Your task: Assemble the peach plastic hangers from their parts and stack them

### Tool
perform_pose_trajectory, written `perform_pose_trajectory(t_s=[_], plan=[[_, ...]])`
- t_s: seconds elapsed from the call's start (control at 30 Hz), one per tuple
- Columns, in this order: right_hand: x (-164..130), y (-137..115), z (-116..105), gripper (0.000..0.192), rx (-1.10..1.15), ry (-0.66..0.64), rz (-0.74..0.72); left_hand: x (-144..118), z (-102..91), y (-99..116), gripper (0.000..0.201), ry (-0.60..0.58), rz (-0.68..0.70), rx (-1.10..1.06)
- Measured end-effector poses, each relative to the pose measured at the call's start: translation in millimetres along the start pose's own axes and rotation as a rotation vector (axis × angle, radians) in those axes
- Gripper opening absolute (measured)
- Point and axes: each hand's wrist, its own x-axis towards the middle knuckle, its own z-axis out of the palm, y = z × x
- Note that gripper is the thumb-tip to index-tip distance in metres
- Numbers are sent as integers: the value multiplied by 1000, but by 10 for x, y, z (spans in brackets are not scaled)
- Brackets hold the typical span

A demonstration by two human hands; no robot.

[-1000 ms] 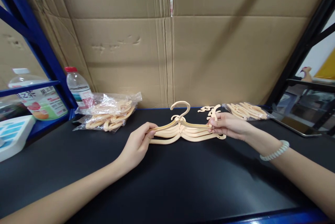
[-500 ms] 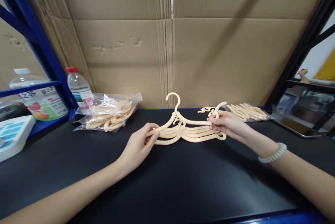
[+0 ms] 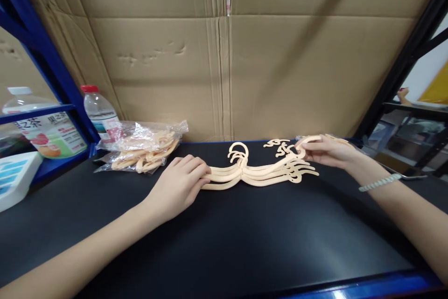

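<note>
A stack of cream plastic clothes hangers [image 3: 224, 176] lies on the black tabletop [image 3: 224, 238], hooks towards the back. My left hand [image 3: 182, 184] is closed round the left ends of the hangers, its fingertips partly hidden. At the other side, my right hand [image 3: 327, 150] pinches the right end of the topmost hanger, whose arm is raised a little above the others. Small cream hook pieces [image 3: 276, 142] lie behind the stack, close to my right hand.
Bagged cream hangers [image 3: 149, 152] lie at the back left, before a red-capped bottle [image 3: 101, 114]. A larger jug [image 3: 49, 133] and a white-and-blue tray [image 3: 17, 177] are further left. Another bag [image 3: 338, 139] sits partly behind my right hand. Cardboard [image 3: 157, 75] walls the back.
The hanger held up between both hands has come down onto the stack. My right hand has shifted right, and my left hand has turned over the hangers' left ends.
</note>
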Motion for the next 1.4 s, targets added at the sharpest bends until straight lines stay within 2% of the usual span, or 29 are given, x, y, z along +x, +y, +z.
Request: perform_pose_trajectory(t_s=[0.13,0.23,0.3,0.53,0.73,0.83,0.93,1.03,1.13,1.17,1.27,1.33,1.4], plan=[[-56,-39,-142,24,-407,-118,-18,8,-37,45,17,-82,65,-10],[-94,-109,-147,24,-743,-267,17,2,-26,80,16,-146,79,-41],[-110,-145,-124,25,-869,-324,44,-3,-8,94,14,-166,82,-68],[-125,-139,-75,22,-938,-356,106,-7,13,133,17,-223,50,-55],[-130,-102,-69,19,-987,-373,91,-12,0,144,21,-238,52,-51],[-122,-95,-80,19,-999,-328,122,-20,7,135,22,-217,57,-32],[-117,-122,-44,17,-1059,-208,53,-30,32,162,21,-174,55,-7],[-121,-121,157,21,-1116,-17,-148,-45,58,268,20,-136,5,32],[-162,-7,541,39,-1086,150,-348,-73,62,427,25,-118,-58,-11],[-187,52,684,45,-1081,142,-391,-89,62,477,29,-120,-71,-46],[-276,229,1039,70,-1204,-60,-379,-154,78,573,45,-201,-108,-105],[-319,304,1167,80,-1288,-160,-359,-204,121,580,53,-286,-123,-114],[-334,336,1210,79,-1357,-203,-345,-243,181,550,59,-335,-128,-129]])
